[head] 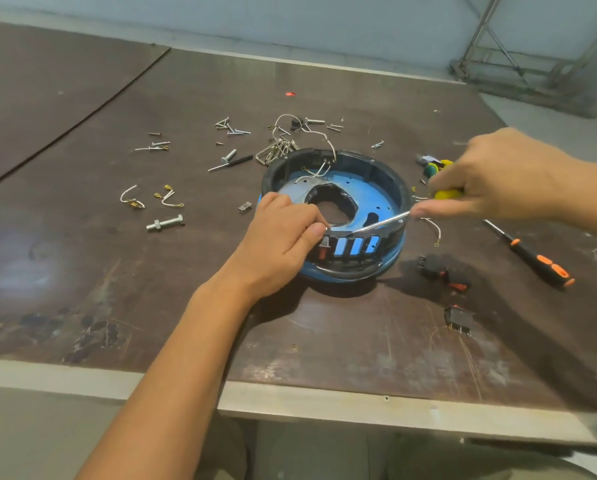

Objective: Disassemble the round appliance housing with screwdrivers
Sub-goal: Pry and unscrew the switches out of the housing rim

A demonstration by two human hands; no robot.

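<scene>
Left hand (283,237) grips near rim of round black-and-blue plastic housing (387,181); right hand (491,178) grasps yellow-handled screwdriver (380,224), tip inside near wall.

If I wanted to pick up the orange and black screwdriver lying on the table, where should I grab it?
Grab the orange and black screwdriver by its fat handle, from above, fingers across it. It lies flat on the table with bare space around the handle; the thin metal shaft is likely harder to pinch.
</scene>
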